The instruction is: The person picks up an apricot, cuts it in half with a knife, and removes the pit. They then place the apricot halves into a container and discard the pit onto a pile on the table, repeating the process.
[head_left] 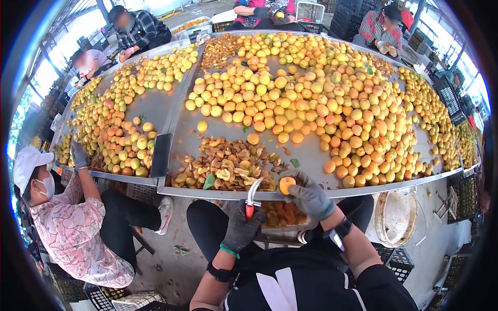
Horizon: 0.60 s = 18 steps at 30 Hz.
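while in the head view the left hand (241, 226) has its gloved fingers closed around a red-handled curved tool (250, 210), the right hand (310, 196) pinches a cut apricot (286, 185) between thumb and fingers. this apricot is just beside the tool, near the front edge of the metal table (308, 154).

Floor (167, 269): grey, littered with scraps
Roof (67, 14): metal framing
Light: bright daylight at 2 sides
Tabletop (311, 160): broad grey metal
Crates (354, 20): dark, stacked behind the tabletop
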{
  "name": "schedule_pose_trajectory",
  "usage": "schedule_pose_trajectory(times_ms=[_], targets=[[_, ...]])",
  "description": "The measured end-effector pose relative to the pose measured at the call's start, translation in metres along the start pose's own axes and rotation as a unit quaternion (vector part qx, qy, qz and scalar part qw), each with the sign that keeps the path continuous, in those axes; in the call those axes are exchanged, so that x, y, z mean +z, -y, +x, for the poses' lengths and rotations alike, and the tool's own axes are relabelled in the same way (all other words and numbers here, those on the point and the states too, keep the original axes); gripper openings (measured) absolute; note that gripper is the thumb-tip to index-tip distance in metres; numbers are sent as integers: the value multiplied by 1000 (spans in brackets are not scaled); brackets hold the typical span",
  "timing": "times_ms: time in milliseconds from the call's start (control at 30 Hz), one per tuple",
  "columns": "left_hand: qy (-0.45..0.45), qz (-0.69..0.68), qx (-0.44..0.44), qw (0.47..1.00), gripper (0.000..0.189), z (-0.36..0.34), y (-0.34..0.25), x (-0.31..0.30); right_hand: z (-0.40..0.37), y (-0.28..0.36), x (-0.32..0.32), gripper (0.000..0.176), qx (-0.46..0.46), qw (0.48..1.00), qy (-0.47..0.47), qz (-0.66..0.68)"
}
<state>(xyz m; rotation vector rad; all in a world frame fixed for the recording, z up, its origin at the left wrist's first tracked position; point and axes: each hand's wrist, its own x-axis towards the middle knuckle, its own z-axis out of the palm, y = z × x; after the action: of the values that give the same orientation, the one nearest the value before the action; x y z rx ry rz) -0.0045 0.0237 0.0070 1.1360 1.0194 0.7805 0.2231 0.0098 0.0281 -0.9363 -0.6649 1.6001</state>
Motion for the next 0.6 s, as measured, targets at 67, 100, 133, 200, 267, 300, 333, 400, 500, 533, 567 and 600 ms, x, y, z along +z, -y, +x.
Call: schedule_pose_trajectory(times_ms=[67,100,133,200,267,300,333,400,500,533,567,600], targets=[[0,206,165,965,23,4,4,6,-14,-12,-7,41,-22,995,68,74],[5,282,169,944,28,-1,-13,12,-21,-9,-1,42,-28,995,64,68],[6,281,167,945,28,-4,-14,15,-28,-6,5,42,-27,995,62,68],[-4,419,163,893,31,-8,-15,21,-38,-5,14,43,-17,999,24,31],[-4,437,171,883,33,-12,-17,22,-41,-8,16,42,-26,999,22,13],[-4,456,180,872,34,-13,-17,22,-43,-7,24,40,-56,998,3,8],[-5,457,179,871,34,-14,-16,22,-44,-7,28,39,-87,996,-17,2],[-46,496,248,831,35,-17,-13,22,-44,-11,27,39,-90,996,-24,-2],[-36,530,242,812,37,-18,-15,24,-44,-15,27,40,-99,994,-43,9],[-36,530,242,812,37,-18,-17,25,-44,-16,27,40,-102,993,-53,25],[-33,524,246,815,39,-20,-21,27,-45,-14,27,40,-102,993,-53,25],[-30,517,251,818,41,-21,-25,28,-45,-12,28,40,-109,992,-56,-16]])
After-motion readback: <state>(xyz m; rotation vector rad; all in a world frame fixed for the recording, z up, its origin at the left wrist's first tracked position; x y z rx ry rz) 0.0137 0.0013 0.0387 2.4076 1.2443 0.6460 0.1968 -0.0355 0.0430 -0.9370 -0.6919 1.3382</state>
